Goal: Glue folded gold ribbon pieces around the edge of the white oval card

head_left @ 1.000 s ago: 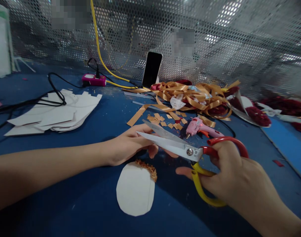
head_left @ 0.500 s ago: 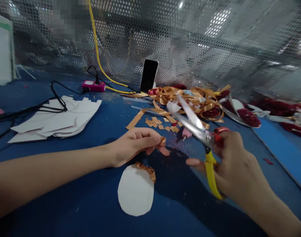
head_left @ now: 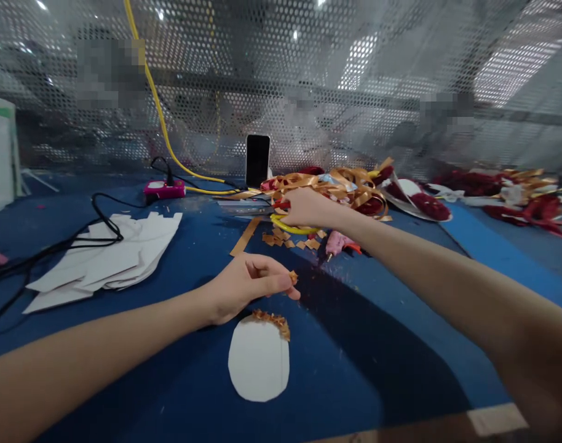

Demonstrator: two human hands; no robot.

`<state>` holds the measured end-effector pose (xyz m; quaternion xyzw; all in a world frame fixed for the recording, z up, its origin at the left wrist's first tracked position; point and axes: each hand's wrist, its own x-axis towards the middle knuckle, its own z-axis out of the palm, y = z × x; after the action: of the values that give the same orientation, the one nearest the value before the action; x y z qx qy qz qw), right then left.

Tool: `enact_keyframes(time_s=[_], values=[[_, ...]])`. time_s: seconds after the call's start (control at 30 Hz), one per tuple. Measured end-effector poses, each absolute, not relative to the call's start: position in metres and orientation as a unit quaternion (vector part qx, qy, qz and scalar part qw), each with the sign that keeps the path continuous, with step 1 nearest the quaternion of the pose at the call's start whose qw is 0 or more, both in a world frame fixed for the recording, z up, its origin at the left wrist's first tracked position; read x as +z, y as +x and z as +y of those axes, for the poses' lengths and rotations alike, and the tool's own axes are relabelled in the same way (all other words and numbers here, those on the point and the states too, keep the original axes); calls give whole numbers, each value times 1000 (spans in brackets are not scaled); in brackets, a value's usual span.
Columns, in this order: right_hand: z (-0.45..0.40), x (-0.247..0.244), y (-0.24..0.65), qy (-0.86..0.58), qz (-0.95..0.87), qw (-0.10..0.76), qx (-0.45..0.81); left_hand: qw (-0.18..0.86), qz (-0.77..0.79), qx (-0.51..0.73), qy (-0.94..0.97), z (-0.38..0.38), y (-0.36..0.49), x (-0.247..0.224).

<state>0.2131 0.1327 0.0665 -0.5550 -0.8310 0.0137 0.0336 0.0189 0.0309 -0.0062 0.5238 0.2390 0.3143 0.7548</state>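
Between thumb and fingers, my left hand (head_left: 253, 284) pinches a small folded piece of gold ribbon (head_left: 292, 277). Just below it on the blue table lies a white rounded card (head_left: 259, 362), with a crinkled gold ribbon trim (head_left: 272, 320) along its upper right edge. My right hand (head_left: 304, 208) reaches to the back and is closed on the scissors (head_left: 288, 226), which have red and yellow handles. The blades point left, low over the table near a strip of gold ribbon (head_left: 246, 237). Small cut ribbon squares (head_left: 281, 238) lie under and beside the handles.
White card pieces (head_left: 110, 255) are piled at the left, crossed by a black cable (head_left: 101, 215). A phone (head_left: 257, 160) stands at the back. Tangled gold ribbon (head_left: 355, 184) and a pink glue gun (head_left: 337, 243) lie beyond and right. Dark red material (head_left: 474, 183) is farther right.
My right hand has carried the scissors left and back, down toward the table by the ribbon. My left hand still pinches the small piece. The camera view has shifted slightly.
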Motion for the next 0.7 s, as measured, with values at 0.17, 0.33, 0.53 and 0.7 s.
enact_keyframes(time_s=[0.17, 0.33, 0.53, 0.7], values=[[157, 47, 206, -526, -848, 44, 38, 738, 241, 310, 549, 30, 19, -7], [122, 61, 218, -549, -826, 119, -35, 734, 233, 330, 546, 31, 19, -6], [-6, 53, 216, -325, -902, 232, -166, 740, 237, 389, 495, 34, 23, -8], [-72, 12, 197, -92, -985, 147, 18, 731, 280, 379, 494, 34, 25, -8]])
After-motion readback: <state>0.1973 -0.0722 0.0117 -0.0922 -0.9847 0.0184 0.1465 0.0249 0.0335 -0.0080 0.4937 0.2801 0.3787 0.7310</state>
